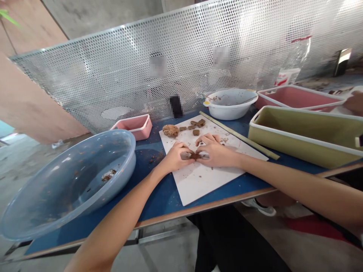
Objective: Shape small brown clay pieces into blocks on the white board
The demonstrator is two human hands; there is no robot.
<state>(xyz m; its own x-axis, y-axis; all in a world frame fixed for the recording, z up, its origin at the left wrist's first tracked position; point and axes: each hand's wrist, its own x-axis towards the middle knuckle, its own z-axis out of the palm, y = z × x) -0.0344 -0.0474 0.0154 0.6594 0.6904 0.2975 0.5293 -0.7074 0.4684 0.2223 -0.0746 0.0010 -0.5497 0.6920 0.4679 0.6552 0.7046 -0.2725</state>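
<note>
Low over a white board [195, 189], both my hands meet at a small brown piece of clay [195, 155]. My left hand [179, 155] pinches its left side between thumb and fingers. From the right, my right hand [214, 151] grips the same piece, its fingers curled. Part of the clay is hidden by the fingertips. Behind the hands on the board lie a rough round lump of clay [170, 130] and several smaller clay pieces, among them a small block [196, 132] and a joined cluster [198, 122]. Crumbs are scattered over the board.
A large blue basin [85, 204] stands at the left, with a small pink tub [141, 128] behind it. A pale stick [241, 136] lies along the board's right edge. Beyond are a white basin [231, 110], a green trough [297, 145], a pink trough [300, 97] and a bottle [295, 62].
</note>
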